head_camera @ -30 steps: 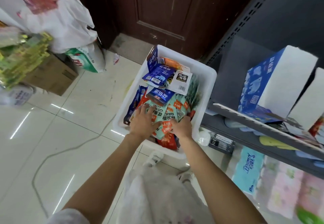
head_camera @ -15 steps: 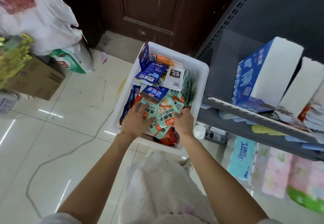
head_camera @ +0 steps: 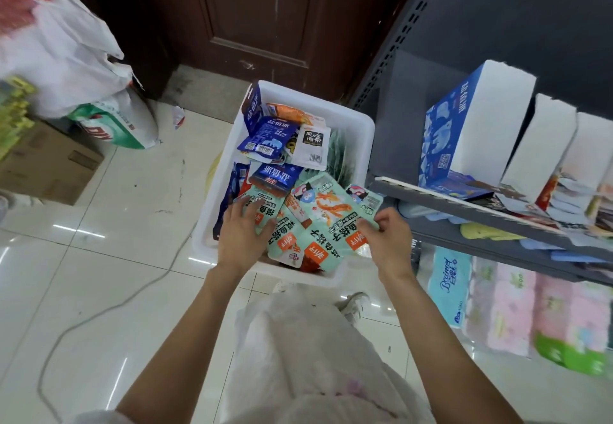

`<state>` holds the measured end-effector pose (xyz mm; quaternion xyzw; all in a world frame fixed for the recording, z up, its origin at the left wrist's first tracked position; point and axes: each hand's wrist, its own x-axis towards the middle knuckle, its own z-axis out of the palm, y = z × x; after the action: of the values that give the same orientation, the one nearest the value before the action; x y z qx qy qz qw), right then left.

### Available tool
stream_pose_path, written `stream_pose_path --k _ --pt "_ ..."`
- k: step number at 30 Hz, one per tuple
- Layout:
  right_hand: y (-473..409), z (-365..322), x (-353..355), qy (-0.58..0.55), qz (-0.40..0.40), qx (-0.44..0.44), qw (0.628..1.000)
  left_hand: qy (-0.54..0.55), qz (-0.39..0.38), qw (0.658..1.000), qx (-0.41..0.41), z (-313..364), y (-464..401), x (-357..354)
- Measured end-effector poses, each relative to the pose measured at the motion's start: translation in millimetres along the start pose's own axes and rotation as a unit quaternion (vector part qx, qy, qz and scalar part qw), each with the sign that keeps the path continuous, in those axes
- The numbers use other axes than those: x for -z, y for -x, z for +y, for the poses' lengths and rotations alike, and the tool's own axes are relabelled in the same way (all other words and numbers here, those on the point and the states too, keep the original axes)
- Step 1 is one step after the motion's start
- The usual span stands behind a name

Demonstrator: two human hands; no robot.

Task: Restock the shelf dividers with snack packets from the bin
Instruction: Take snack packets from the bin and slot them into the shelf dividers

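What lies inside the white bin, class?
The white bin holds mint-green packets, blue packets, one white packet and an orange one. The bottom is covered.

Small shop: metal shelving (head_camera: 497, 221) stocked with tissue packs (head_camera: 447, 287), bin (head_camera: 348, 124) of snack packets (head_camera: 318, 221).

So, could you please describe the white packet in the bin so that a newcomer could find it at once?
Start at the white bin on the floor by the grey shelf. Look at its far half, beside the blue packets. The white packet lies flat there, the only one with black characters and a barcode on plain white.
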<state>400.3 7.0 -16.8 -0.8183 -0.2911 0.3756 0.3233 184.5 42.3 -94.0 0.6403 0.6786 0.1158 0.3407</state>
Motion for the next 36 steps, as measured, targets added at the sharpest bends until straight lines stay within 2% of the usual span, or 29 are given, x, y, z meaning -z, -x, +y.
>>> stream_pose_path --k 2,3,4,5,7,9,13,18,23,28,33,36 --pt "1.3 -2.3 6.7 -0.073 0.017 -0.009 0.997 0.111 0.026 0.993 0.03 13.9 9.4 5.8" --pt "2.7 -5.0 9.2 -0.113 0.018 -0.019 0.993 0.204 0.025 0.976 0.069 24.6 14.1 11.6" --pt "4.2 -8.6 11.1 -0.158 0.009 -0.032 0.987 0.314 -0.002 0.941 0.123 37.0 18.7 19.2" --pt "6.2 -12.5 12.0 -0.209 -0.013 -0.044 0.977 0.425 -0.051 0.886 0.176 49.3 21.6 27.8" --pt "11.1 -19.8 11.5 -0.301 -0.072 -0.059 0.949 0.557 -0.157 0.788 0.212 63.9 22.6 41.4" --pt "14.8 -23.7 8.4 -0.345 -0.113 -0.062 0.93 0.599 -0.213 0.751 0.177 75.5 24.4 53.3" --pt "21.7 -23.1 -2.1 -0.277 -0.112 -0.031 0.954 0.595 -0.257 0.756 0.097 91.1 27.0 66.8" --pt "25.6 -23.3 -3.0 -0.226 -0.051 0.014 0.973 0.49 -0.23 0.839 0.045 103.7 30.5 63.4" --pt "26.2 -22.8 21.2 -0.244 -0.007 0.022 0.97 0.427 -0.213 0.879 -0.011 122.1 37.3 55.9" --pt "16.0 -13.9 71.0 -0.231 0.08 0.094 0.965 0.431 -0.174 0.884 -0.047 157.2 48.5 43.6" --pt "3.5 4.7 133.1 -0.246 0.084 0.107 0.96 0.478 -0.119 0.87 -0.031 214.6 57.6 19.9" --pt "0.2 18.7 171.0 -0.234 0.094 0.137 0.958 0.473 -0.096 0.874 -0.057 256.0 66.9 -3.8"
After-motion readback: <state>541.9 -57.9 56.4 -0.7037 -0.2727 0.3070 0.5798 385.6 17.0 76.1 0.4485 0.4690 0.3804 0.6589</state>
